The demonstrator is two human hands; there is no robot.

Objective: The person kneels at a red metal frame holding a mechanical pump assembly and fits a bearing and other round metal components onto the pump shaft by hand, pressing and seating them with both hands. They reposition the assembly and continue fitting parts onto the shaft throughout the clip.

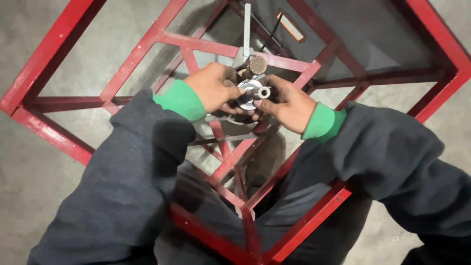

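Both my hands meet at the middle of a red metal frame (157, 37). My left hand (216, 88) wraps around a round silver metal part (251, 91) from the left. My right hand (287, 103) pinches the same part from the right, thumb on its small central stub. Just behind the part sits a round brown knurled disc (257, 65) at the foot of a thin grey upright bar (247, 24). My sleeves are dark grey with green cuffs. What lies under the silver part is hidden by my fingers.
The red frame's bars cross all around my arms and between my knees, over a grey concrete floor (29, 162). A small flat rectangular thing with an orange rim (290, 25) lies on the floor beyond, beside a dark cable.
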